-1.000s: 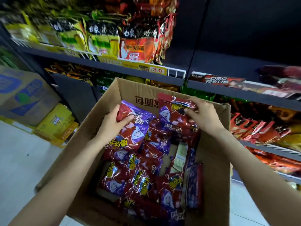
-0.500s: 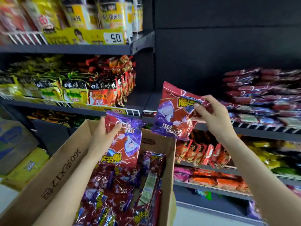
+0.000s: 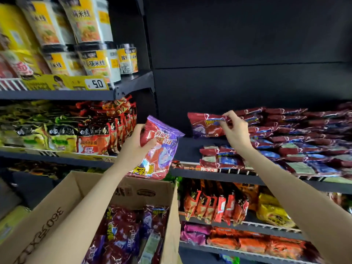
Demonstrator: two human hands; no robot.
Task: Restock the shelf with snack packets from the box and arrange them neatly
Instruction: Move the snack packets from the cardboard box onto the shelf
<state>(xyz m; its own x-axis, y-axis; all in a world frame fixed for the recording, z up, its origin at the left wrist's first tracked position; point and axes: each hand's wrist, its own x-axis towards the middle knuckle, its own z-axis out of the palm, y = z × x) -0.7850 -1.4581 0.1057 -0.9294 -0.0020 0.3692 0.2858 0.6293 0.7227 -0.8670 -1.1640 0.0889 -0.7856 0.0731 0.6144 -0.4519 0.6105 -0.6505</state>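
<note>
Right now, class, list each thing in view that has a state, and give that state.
Box: open, partly full.
Left hand: gripping a packet, tilted, over the box.
Right hand: pinching a second packet above the shelf.
Stacked packets: lying flat.

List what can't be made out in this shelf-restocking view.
- Head view: the box bottom is hidden by packets, and its near end is cut off by the frame's edge.
- Shelf space behind the right hand and its packet: hidden.
- Small print on the left hand's packet: blurred.
</note>
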